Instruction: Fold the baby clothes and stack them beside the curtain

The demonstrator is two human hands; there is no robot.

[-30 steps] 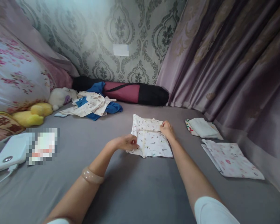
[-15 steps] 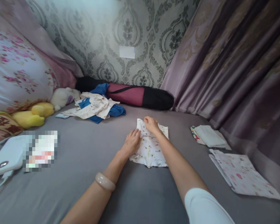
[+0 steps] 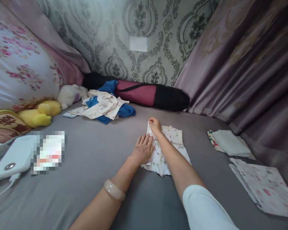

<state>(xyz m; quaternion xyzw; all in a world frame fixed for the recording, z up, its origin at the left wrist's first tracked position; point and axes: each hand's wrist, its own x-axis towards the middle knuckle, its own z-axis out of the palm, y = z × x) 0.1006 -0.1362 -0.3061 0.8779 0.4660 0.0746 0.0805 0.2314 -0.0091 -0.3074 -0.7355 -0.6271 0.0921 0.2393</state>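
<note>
A small white printed garment point(image 3: 161, 159) lies on the grey sheet in front of me. My left hand point(image 3: 143, 148) rests flat on its left edge with the fingers spread. At the garment's upper left corner, my right hand point(image 3: 155, 126) pinches the cloth between thumb and fingers, and the corner looks slightly raised. My right forearm crosses over the garment and hides part of it.
Folded cloths point(image 3: 232, 143) and a folded printed cloth point(image 3: 266, 188) lie at the right. Crumpled clothes point(image 3: 105, 105) are at the back, before a maroon and black bag point(image 3: 139, 92). A white power bank point(image 3: 16, 158) and yellow plush point(image 3: 36, 116) sit left.
The view has shifted, so most things appear further right. My left hand's fingers are more spread on the garment, and the garment's right side shows a wider lower part.
</note>
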